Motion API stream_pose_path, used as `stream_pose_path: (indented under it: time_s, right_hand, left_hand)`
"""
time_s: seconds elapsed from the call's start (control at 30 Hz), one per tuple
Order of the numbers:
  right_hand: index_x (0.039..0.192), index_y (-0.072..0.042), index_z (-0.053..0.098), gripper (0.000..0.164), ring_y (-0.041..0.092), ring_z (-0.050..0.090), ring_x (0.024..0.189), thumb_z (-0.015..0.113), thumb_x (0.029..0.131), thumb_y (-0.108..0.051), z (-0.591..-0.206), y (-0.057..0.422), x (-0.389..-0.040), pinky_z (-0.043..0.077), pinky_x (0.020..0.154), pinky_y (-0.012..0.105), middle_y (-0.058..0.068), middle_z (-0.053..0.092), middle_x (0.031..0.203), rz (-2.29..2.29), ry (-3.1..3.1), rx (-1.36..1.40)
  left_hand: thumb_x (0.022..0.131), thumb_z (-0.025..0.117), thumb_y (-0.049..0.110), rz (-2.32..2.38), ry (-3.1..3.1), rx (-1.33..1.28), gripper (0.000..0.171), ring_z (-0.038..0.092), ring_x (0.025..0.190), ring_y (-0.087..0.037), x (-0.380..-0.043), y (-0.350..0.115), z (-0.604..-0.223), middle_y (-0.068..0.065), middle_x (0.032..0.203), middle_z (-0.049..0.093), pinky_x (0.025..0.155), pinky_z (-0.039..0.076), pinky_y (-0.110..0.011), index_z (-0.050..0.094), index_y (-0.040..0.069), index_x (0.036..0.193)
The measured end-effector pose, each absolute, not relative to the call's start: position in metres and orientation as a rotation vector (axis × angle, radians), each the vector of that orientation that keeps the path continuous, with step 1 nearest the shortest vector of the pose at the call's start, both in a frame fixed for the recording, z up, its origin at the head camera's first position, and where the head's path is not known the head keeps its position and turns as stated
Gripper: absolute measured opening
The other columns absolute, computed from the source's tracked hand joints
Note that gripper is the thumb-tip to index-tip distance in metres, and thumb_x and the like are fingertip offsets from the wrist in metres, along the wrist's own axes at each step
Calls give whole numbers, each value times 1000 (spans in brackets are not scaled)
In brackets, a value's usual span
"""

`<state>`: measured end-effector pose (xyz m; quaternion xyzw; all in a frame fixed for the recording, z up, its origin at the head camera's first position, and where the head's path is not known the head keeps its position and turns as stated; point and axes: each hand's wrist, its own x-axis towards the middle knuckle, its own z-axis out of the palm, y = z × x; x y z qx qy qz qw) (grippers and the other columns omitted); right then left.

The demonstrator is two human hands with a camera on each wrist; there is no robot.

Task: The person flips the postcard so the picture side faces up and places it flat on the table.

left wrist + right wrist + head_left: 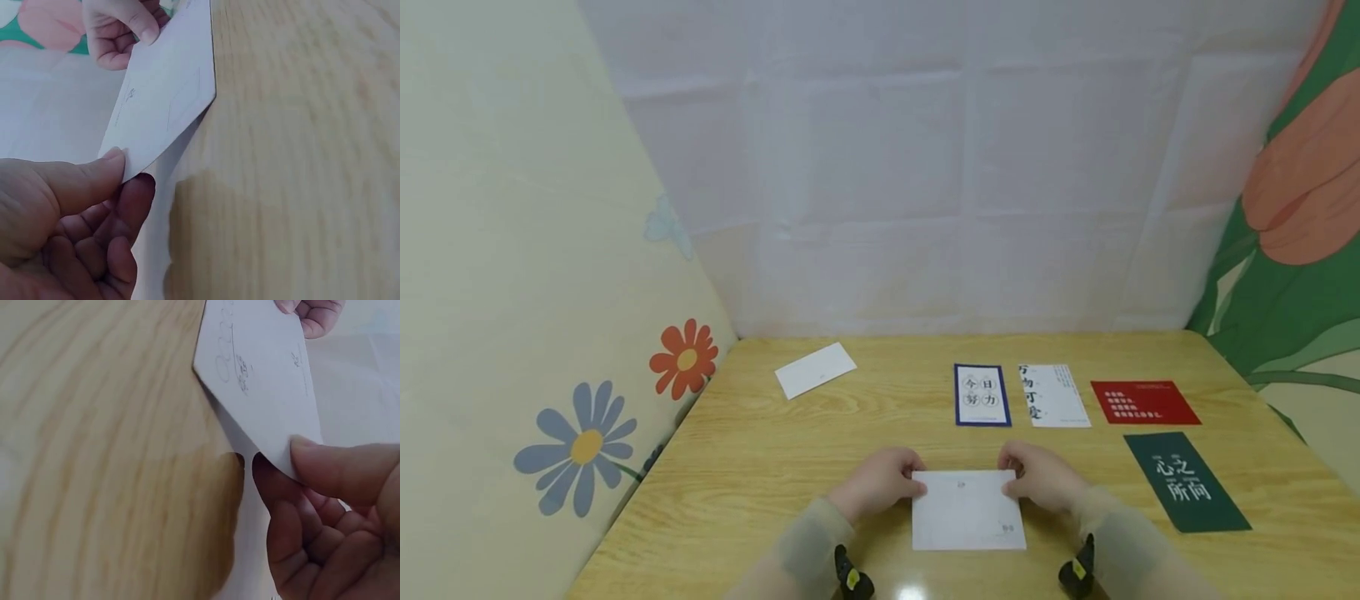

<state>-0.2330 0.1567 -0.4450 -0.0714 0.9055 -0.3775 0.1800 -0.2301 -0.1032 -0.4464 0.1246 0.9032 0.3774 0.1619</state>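
Between the two hands is a white postcard [967, 521], its upturned side bearing small grey print and faint lines. My left hand [882, 482] pinches its far left corner, thumb on top and curled fingers beneath. The far right corner is pinched the same way by my right hand [1047, 477]. Both wrist views show the postcard [165, 87] tilted, its far edge raised off the wood and its near edge down at the table surface. Its underside is hidden.
A blank white card [815, 370] lies at the back left of the wooden table [737, 483]. Toward the right lie a blue-bordered card [982, 396], a white card with black characters [1056, 397], a red card [1146, 402] and a dark green card [1186, 483]. Printed cloths surround the table.
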Motion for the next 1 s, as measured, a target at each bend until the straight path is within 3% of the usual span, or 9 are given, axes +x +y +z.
stream_pose_path:
  time_s: [0.57,1.0]
  right_hand:
    - [96,-16,61,19,17,55,87,71,83,-7,-423,159,-232,47,77,38,0,59,94,-1177,2631,-214]
    - [94,-17,60,17,15,57,88,68,85,-6,-408,156,-225,51,74,35,-3,60,94,-1246,2698,-300]
  left_hand:
    - [92,65,12,1224,2603,472,5,60,73,-15,-230,-108,-422,1,79,62,63,51,-29,67,9,89]
    - [92,65,14,1146,2773,619,8,55,70,-10,-229,-113,-408,8,79,61,60,48,-27,67,18,84]
